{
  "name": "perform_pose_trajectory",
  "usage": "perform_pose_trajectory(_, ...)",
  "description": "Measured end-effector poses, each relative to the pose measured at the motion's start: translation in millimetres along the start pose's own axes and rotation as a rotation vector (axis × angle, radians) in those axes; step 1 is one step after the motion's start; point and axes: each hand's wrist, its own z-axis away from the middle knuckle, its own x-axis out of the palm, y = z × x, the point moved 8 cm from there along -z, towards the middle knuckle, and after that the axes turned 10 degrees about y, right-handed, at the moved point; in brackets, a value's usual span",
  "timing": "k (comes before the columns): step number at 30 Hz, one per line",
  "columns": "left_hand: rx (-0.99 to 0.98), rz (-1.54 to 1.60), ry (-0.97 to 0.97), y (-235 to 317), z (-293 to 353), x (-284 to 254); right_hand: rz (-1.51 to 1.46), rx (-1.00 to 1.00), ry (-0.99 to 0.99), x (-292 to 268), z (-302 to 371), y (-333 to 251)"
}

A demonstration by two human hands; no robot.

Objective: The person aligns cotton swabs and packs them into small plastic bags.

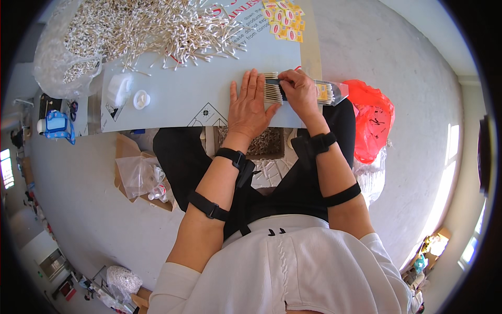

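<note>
A row of cotton swabs (272,94) lies side by side on the table's front part, with a dark flat strip (273,81) across it. My left hand (247,107) rests flat at the row's left side, fingers stretched out and thumb apart, touching the swabs' edge. From the right, my right hand (301,93) has its fingers curled in a pinch on the dark strip; its fingertips partly hide the strip. Just right of that hand is a clear pack of swabs (325,93) with a yellow label, near the table's right edge.
A big heap of loose swabs (157,31) spills from a clear plastic bag (55,68). Yellow-and-white labels (285,20) lie at the back right. A small white tub (141,99) stands at left. A red bag (372,123) hangs at right; below is a box of swabs (266,144).
</note>
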Motion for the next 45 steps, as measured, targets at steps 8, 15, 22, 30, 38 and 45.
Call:
perform_pose_trajectory(8,0.001,-0.002,0.002,1,0,1,0.052,-0.025,-0.042,5,-7,0)
perform_pose_trajectory(15,0.001,0.003,0.005,0,0,0,0.066,-0.004,-0.055,6,-8,-1)
perform_pose_trajectory(22,0.002,0.005,0.010,-1,1,0,0.088,-0.020,-0.122,10,-7,-2)
perform_pose_trajectory(30,0.012,-0.001,0.001,0,1,2,0.160,-0.145,-0.070,29,-39,-3)
perform_pose_trajectory(38,0.010,0.002,-0.017,-1,3,0,-0.177,0.029,0.179,10,-26,5)
perform_pose_trajectory(45,-0.079,0.363,0.280,-14,-14,-17,-0.641,0.216,0.284,13,44,3)
